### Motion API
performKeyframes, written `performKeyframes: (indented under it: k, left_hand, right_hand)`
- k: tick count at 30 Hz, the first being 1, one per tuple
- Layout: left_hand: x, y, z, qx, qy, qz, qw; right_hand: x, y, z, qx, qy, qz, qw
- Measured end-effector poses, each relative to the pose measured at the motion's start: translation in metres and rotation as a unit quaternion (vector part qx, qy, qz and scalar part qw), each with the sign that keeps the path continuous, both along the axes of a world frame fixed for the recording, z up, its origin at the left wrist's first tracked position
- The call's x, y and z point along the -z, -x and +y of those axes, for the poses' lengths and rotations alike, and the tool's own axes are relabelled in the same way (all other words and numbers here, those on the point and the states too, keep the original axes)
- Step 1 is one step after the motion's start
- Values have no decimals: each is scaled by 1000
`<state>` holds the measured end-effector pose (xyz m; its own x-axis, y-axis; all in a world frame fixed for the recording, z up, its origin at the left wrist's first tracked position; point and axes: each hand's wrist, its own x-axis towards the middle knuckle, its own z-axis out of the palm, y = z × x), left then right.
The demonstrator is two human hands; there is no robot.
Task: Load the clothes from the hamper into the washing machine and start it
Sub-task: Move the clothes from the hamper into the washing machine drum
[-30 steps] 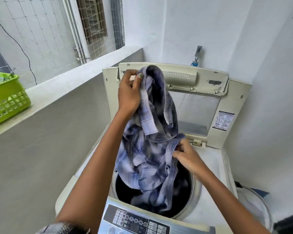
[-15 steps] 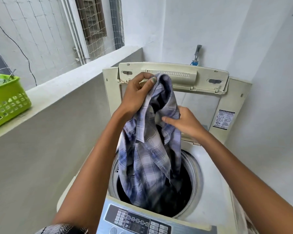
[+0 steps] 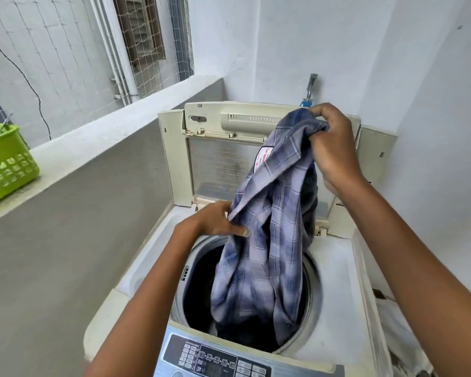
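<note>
A blue plaid shirt (image 3: pixel 267 240) hangs over the round drum opening of a white top-loading washing machine (image 3: pixel 343 289), its lower end inside the drum. My right hand (image 3: pixel 335 148) grips the shirt's top end high up, in front of the raised lid (image 3: pixel 229 123). My left hand (image 3: pixel 215 221) pinches a fold of the shirt lower down, at the drum's far left rim. Dark cloth lies deep in the drum. The control panel (image 3: pixel 215 357) runs along the machine's near edge.
A green plastic basket (image 3: pixel 6 164) stands on the white ledge at the far left. A grey half wall runs along the machine's left side. A tap (image 3: pixel 310 88) sticks out of the wall behind the lid. White walls close in at the right.
My hands swapped places on the shirt: the right hand rose to hold its top end, and the left hand let go up high and dropped to a lower fold.
</note>
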<state>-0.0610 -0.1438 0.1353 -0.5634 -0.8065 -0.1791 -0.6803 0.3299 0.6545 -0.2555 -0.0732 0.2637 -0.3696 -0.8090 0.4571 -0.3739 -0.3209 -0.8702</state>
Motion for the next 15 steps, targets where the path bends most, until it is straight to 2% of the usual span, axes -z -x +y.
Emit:
performKeyframes:
  k: [2,3,8,11,15]
  left_hand:
    - [2,-5,-2,-57,60,-18,996]
    - [0,-8,-6,-95,88,2,992]
    - [-32,-24,-20,-244,118,225,936]
    - [-54,-25,-24,-272,138,311,900]
    - [-62,-25,-24,-261,188,302,897]
  right_hand:
    - [-1,4,3,12,-4,-5,1000]
    - [-1,7,4,20,-11,-4,1000]
    - [-10,15,8,26,-45,-15,999]
    - [-14,16,6,-13,-25,-36,999]
    - [-2,5,0,-34,-3,-18,999]
